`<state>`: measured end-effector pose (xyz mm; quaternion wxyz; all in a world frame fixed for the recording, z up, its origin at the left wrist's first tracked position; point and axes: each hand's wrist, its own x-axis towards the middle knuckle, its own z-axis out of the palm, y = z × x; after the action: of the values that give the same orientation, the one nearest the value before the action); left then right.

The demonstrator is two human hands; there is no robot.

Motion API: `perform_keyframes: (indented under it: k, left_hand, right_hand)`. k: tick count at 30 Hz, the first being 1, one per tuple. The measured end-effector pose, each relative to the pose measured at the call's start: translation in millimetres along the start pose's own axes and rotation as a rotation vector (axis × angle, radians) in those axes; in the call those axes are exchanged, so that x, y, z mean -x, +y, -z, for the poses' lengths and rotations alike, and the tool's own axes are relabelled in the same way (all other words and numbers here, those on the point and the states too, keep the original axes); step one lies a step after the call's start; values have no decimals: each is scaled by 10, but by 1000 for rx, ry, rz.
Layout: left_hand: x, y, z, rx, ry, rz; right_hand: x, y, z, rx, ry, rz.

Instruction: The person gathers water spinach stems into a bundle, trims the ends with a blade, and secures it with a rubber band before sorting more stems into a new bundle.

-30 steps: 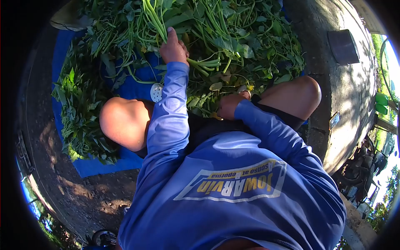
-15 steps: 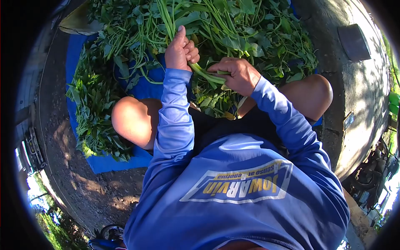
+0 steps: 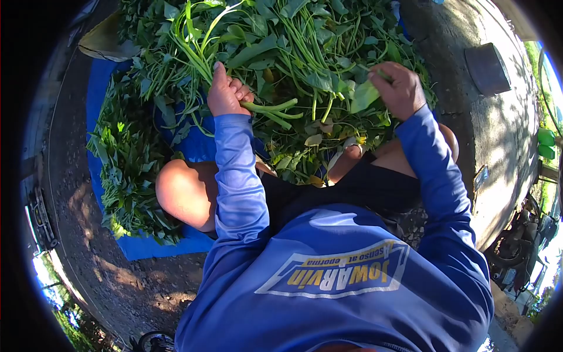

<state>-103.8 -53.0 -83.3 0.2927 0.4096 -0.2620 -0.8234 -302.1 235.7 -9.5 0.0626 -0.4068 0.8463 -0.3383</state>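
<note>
My left hand [image 3: 229, 92] is closed around a small bunch of water spinach stems [image 3: 271, 108], thumb up. The cut ends stick out to the right of the fist, and the leafy tops [image 3: 198, 44] rise beyond it. Off to the right, my right hand [image 3: 400, 91] pinches a leaf [image 3: 365, 97] by its stalk, apart from the bunch. Beneath and beyond both hands spreads a large heap of loose greens [image 3: 305, 53], with several stem ends pointing towards me.
A blue tarp [image 3: 155, 246] lies under the greens. More bundled greens [image 3: 138, 176] are stacked at the left, by my bent knee [image 3: 185, 190]. Yellowed leaves [image 3: 314, 141] lie between my legs. A dark round container [image 3: 488, 69] stands on the concrete at the right.
My hands have separated: the left moved left and slightly down with the stems, the right moved right and up, away from the stem ends, with a leaf in its fingers.
</note>
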Motion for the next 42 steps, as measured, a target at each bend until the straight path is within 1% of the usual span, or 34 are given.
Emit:
perform_keyframes:
  k: [1, 2, 4, 6, 7, 9, 11, 14, 17, 18, 20, 23, 24, 27, 28, 31, 32, 35, 36, 39, 40, 42]
  left_hand:
    - [12, 30, -32, -13, 18, -14]
    - [6, 16, -42, -45, 44, -21]
    - [-17, -21, -53, -46, 51, -10]
    - [-31, -67, -57, -48, 70, 2]
    - [-34, -98, -58, -48, 89, 7]
    - [-77, -151, -61, -46, 124, 12]
    - [-128, -191, -4, -65, 152, -3]
    - [-78, -211, 80, -83, 191, -41]
    - [-56, -173, 142, -123, 171, -74]
    - [-75, -182, 143, -113, 160, -149]
    - [-162, -208, 195, -111, 168, -159]
    - [-190, -178, 215, -89, 192, -125]
    - [-210, -189, 231, -99, 191, -107]
    - [-260, -234, 245, -91, 140, -67]
    - [-269, -230, 228, -80, 116, -63]
    - [-211, -198, 169, -127, 84, -30]
    - [-185, -194, 138, -104, 94, -12]
    - [-89, -184, 75, -67, 110, 30]
    - [-79, -184, 79, -71, 99, 29]
    - [-42, -195, 103, -87, 74, 32]
    - [-36, -192, 115, -93, 66, 31]
    - [-79, -217, 172, -75, 71, 25]
  right_hand:
    - [-185, 462, 69, 180, 44, -72]
    - [-316, 796, 165, 560, 63, -17]
    - [-455, 815, -34, 697, 160, -86]
    - [-647, 718, -325, 516, 56, -109]
    - [-745, 599, -534, 266, -97, -100]
    - [-951, 418, -1135, 219, -214, -127]
    - [-1115, 258, -1633, 151, -49, -43]
    - [-1476, -79, -1902, 149, 69, -120]
    - [-1830, -114, -1996, 243, -22, -280]
    - [-1905, -119, -1988, 246, -54, -300]
    - [-2028, -110, -1972, 256, -126, -337]
    - [-2150, 140, -1956, 36, 0, -385]
    - [-2173, 164, -1913, 28, 70, -398]
    - [-2180, 211, -1699, -401, 228, -508]
    - [-2165, 169, -1560, -488, 177, -530]
    - [-2177, 85, -1211, -472, 39, -427]
    - [-2205, 61, -1120, -429, -35, -419]
    - [-2277, 68, -897, -534, -320, -504]
    - [-2315, 98, -830, -445, -412, -457]
    - [-2367, -96, -576, -329, -431, -384]
    - [-2311, -322, -406, -308, -394, -340]
    - [-2366, -488, -153, -404, -433, -278]
